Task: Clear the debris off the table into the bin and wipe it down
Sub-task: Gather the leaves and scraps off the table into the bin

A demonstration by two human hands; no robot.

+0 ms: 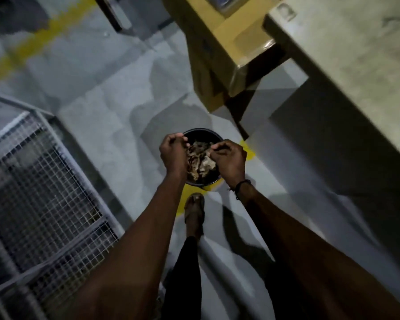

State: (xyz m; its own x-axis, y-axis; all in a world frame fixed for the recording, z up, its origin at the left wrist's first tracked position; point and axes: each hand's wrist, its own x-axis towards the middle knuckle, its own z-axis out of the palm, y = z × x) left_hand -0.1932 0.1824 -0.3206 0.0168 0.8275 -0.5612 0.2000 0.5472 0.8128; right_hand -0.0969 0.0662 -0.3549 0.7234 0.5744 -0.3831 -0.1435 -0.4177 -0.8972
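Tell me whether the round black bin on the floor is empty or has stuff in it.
Not empty: the round black bin holds crumpled brownish debris, visible between both hands.

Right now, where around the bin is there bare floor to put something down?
Bare grey floor lies left of the bin, up to the wire cage. It is crowded above the bin, where both hands hold debris, and cardboard boxes stand behind.

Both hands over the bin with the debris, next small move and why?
Probably open the fingers and let go. The left hand and right hand both pinch the crumpled debris directly above the black bin on the floor, so it should drop straight in. The table remains unwiped.
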